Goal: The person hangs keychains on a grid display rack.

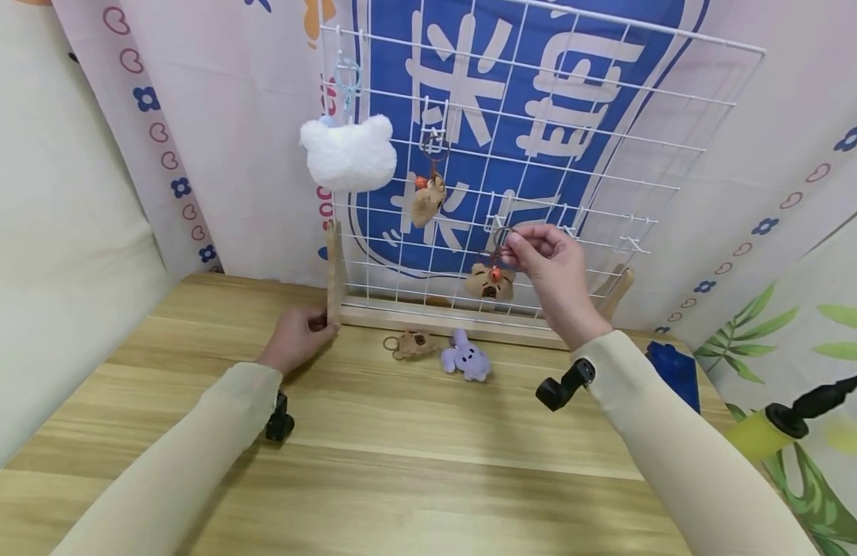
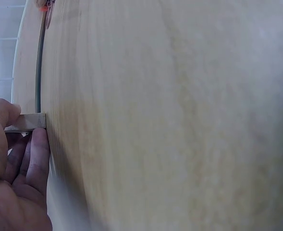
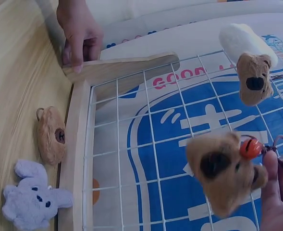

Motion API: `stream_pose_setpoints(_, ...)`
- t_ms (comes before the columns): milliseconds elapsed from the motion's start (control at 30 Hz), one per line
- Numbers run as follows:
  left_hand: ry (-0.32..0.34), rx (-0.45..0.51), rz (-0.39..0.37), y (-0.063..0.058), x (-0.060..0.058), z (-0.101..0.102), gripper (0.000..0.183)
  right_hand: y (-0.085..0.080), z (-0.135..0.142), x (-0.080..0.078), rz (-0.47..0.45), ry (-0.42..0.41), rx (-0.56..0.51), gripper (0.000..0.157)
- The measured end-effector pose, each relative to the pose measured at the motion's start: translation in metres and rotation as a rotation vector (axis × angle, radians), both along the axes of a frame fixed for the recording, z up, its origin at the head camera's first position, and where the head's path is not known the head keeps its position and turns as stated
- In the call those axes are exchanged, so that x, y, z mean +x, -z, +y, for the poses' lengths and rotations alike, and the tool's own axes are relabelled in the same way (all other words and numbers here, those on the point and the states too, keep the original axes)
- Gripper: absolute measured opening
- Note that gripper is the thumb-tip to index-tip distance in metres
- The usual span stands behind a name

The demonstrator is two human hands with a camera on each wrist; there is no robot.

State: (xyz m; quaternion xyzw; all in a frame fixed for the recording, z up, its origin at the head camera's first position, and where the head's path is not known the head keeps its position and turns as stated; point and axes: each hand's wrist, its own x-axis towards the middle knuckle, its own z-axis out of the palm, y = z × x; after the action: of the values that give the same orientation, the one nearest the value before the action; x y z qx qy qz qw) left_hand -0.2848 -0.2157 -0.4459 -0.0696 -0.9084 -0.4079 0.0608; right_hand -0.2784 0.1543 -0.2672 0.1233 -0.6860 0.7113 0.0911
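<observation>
My right hand [image 1: 550, 266] pinches the metal ring of a brown plush bear keychain [image 1: 489, 283] between thumb and fingertips, right at a hook on the white wire grid rack [image 1: 484, 181]. In the right wrist view the bear [image 3: 218, 168] dangles with an orange bell [image 3: 251, 148] beside it. Low at the rack's left end, my left hand [image 1: 299, 336] grips the wooden foot [image 2: 28, 122] with thumb and fingers on either side. A second brown plush keychain [image 1: 428, 201] hangs from a hook higher up, and a white plush [image 1: 350, 154] hangs at the upper left.
In front of the rack's wooden base bar [image 1: 456, 324], another brown plush keychain [image 1: 413, 344] and a lilac plush rabbit [image 1: 468, 358] lie on the wooden table [image 1: 401, 455]. More hooks [image 1: 631, 244] sit at the grid's right. A dark blue object [image 1: 673, 374] rests at the table's right edge.
</observation>
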Motion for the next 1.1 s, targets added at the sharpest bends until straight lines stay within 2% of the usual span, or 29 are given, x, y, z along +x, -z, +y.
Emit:
stream_pose_setpoints(167, 0.000, -0.006, -0.009, -0.001, 0.000, 0.001, 0.035, -0.001, -0.003, -0.001, 0.004, 0.047, 0.022, 0.002)
stream_pose_setpoints(333, -0.001, -0.007, -0.001, -0.002, 0.001, 0.002, 0.035, 0.000, -0.006, -0.003, 0.003, 0.077, 0.036, 0.004)
stream_pose_setpoints(700, -0.004, -0.007, 0.002, -0.001, 0.000, 0.000, 0.033, 0.006, -0.009, -0.004, -0.033, 0.054, 0.000, 0.004)
stream_pose_setpoints(1100, -0.012, 0.002, -0.020, 0.000, 0.000, 0.000, 0.033, 0.024, 0.002, 0.001, -0.102, 0.067, 0.096, 0.007)
